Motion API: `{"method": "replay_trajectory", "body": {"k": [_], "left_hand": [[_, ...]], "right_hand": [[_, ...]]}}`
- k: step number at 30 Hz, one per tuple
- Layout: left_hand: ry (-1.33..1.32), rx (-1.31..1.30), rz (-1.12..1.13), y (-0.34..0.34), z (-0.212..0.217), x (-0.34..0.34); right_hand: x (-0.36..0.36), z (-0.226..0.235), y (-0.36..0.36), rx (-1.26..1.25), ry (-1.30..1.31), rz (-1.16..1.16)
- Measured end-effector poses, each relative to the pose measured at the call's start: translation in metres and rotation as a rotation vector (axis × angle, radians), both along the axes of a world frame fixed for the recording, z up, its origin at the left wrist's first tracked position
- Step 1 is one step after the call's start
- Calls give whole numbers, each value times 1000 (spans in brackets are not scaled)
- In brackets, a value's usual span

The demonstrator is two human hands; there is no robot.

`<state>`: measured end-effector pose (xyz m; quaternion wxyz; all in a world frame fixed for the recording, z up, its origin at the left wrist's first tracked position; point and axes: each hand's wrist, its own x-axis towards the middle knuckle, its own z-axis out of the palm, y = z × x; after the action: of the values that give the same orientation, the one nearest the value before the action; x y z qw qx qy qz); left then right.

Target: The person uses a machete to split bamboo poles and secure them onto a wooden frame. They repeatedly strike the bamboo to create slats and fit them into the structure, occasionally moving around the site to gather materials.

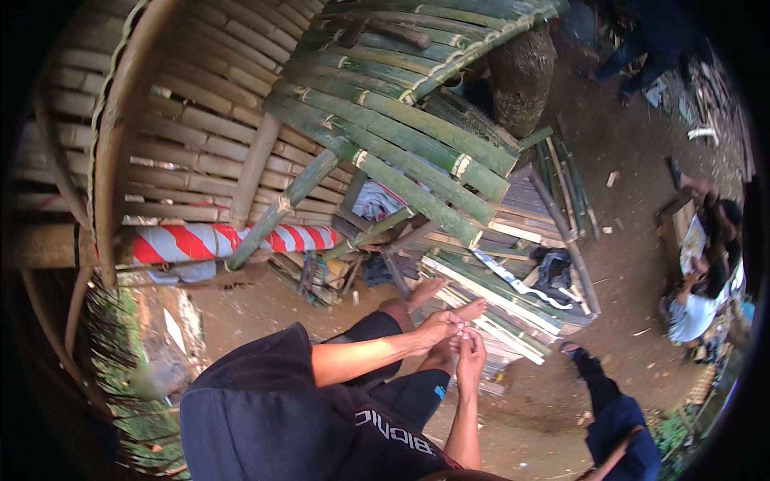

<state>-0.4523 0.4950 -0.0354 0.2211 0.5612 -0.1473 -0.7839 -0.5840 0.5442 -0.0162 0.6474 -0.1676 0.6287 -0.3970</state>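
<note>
My left hand [439, 329] and my right hand [469, 357] meet in front of my bent knees, fingertips almost touching. Both are closed in a pinch. Whatever lies between the fingertips is too small to make out. Just beyond them, pale and green split bamboo strips [513, 337] lie side by side on a low slatted surface. My bare feet [425, 293] rest at the near left edge of these strips.
A green bamboo slat platform [425, 152] on legs stands ahead, with a brown wooden tool [385, 34] on top. At left, a red-and-white wrapped pole [192, 243] runs below a bamboo wall. People sit at right [698, 264] and lower right [618, 433].
</note>
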Motion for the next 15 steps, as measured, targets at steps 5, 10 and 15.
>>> {"method": "replay_trajectory", "body": {"k": [5,10,15], "left_hand": [[343,147,417,-22,71,-16],[328,-43,422,-41,92,6],[-395,-891,-70,-106,165,74]], "right_hand": [[-11,77,-45,-142,120,185],[-2,123,-103,-203,304,478],[29,174,-185,-415,438,808]]}}
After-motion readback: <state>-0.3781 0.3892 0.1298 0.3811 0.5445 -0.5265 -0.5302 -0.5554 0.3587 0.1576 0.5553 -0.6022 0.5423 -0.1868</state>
